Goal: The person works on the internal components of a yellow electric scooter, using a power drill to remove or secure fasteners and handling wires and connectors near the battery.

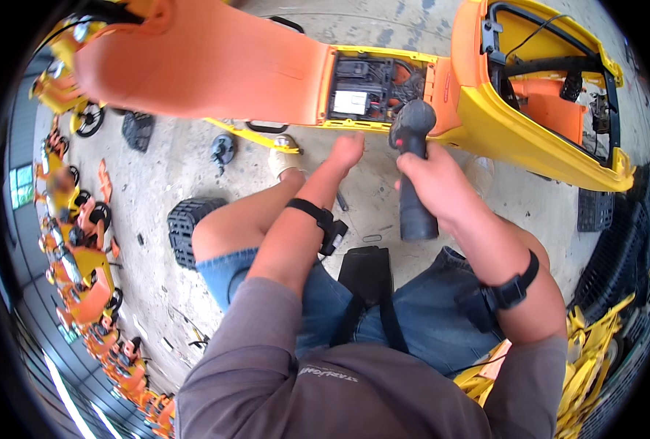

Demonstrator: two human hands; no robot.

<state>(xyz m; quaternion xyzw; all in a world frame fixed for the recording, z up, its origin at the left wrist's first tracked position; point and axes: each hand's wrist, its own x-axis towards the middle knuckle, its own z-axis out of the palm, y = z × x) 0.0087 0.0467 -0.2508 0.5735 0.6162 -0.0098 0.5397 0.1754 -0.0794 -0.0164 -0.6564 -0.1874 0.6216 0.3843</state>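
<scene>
My right hand (432,178) is wrapped round the grip of a black cordless drill (418,208). Its rounded head lies over the right end of an open compartment (380,126) in an orange and yellow scooter body (259,62). Black parts, bundled wires and a box with a white label (350,102) sit inside that compartment. Just below its yellow near edge is my left hand (348,151), with fingers curled closed; what they hold, if anything, is hidden. The drill's tip cannot be made out.
A yellow shell (541,135) with a dark-framed opening extends to the right. On the floor lie a yellow strip (248,134), a dark round part (223,149) and a black crate (191,223). Orange and yellow scooters (91,293) line the left; yellow panels (595,344) pile up lower right.
</scene>
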